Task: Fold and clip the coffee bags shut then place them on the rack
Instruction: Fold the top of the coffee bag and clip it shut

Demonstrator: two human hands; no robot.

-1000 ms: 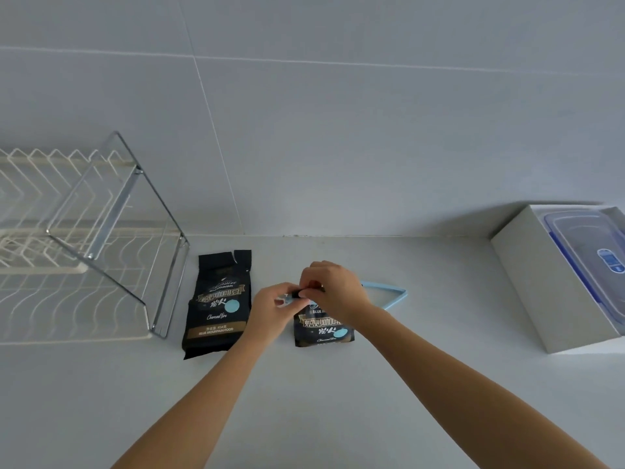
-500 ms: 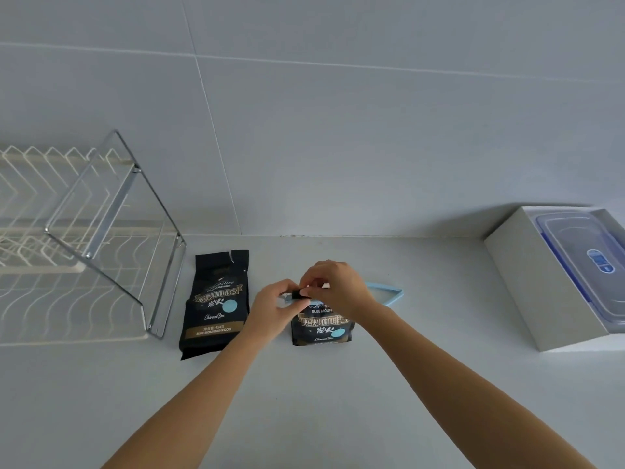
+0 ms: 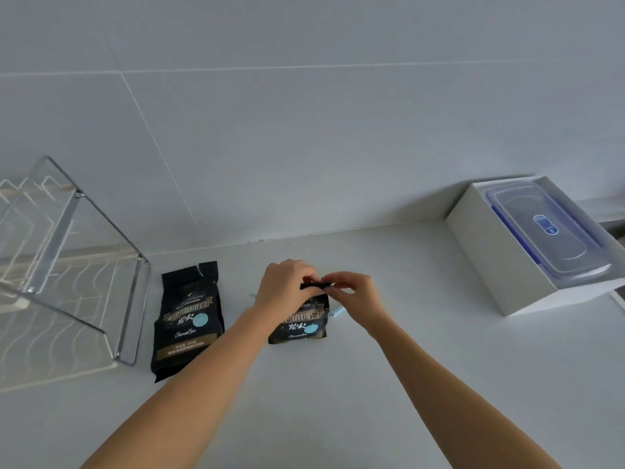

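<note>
Rolling the top of the coffee bag (image 3: 301, 324): keep the fold tight and level so the blue clip (image 3: 338, 312), just beneath the right hand (image 3: 355, 296), can span it. The left hand (image 3: 287, 289) and right hand, fingers curled, pinch the rolled edge between them; the second bag (image 3: 187, 323) lies left of the left hand.

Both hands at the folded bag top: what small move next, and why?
Probably pin the fold of the coffee bag with the left hand alone and reach the right hand for the blue clip beside it; the top is rolled down but not yet clipped.
</note>
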